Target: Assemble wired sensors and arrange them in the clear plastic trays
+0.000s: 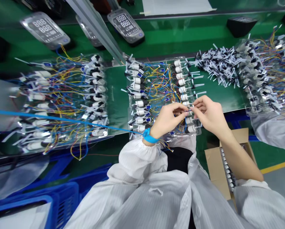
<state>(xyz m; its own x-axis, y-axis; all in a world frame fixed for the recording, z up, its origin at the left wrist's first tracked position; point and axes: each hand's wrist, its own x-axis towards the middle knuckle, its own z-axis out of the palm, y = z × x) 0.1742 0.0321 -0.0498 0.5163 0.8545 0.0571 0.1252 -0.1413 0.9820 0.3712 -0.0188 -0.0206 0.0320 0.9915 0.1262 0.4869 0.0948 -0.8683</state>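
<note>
My left hand (pixel 172 117), with a blue strap (pixel 150 136) round the wrist, pinches something small at the right side of the middle tray. Close beside it, my right hand (pixel 207 113) has thumb and fingertips pressed together. The fingertips of both hands nearly meet; the small piece between them is too tiny to name. Below and around them lies a clear plastic tray (pixel 156 60) with two columns of white cylindrical parts (pixel 181 82), joined by yellow, blue and red wires (pixel 156 86). Pale strips stick out at the tray's right edge.
A pile of black-and-white strips (pixel 220 65) lies right of the middle tray. More filled trays stand at left (pixel 68 143) and far right (pixel 252 111). Display units (pixel 126 25) sit on the shelf behind. An open cardboard box (pixel 213 168) and a blue crate (pixel 66 197) are below.
</note>
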